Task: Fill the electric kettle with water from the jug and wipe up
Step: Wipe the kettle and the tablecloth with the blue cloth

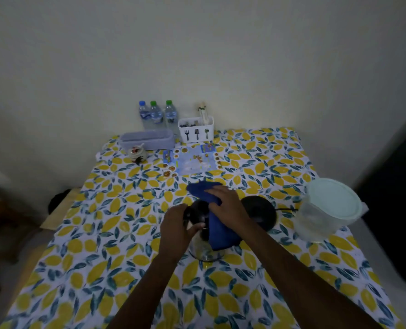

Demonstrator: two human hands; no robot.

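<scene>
Both forearms reach in over the lemon-print tablecloth (83, 269). Left hand (177, 227) curls its fingers around the dark top of the glass electric kettle (203, 245), which stands on the cloth mid-table. Right hand (228, 205) lies flat, fingers together, pressing a soft blue cloth (217, 227) draped over the kettle's lid and side. Just right sits the round black kettle base (261, 212) with its cord. Farther right stands the translucent plastic jug (328, 210), capped with a pale round lid.
</scene>
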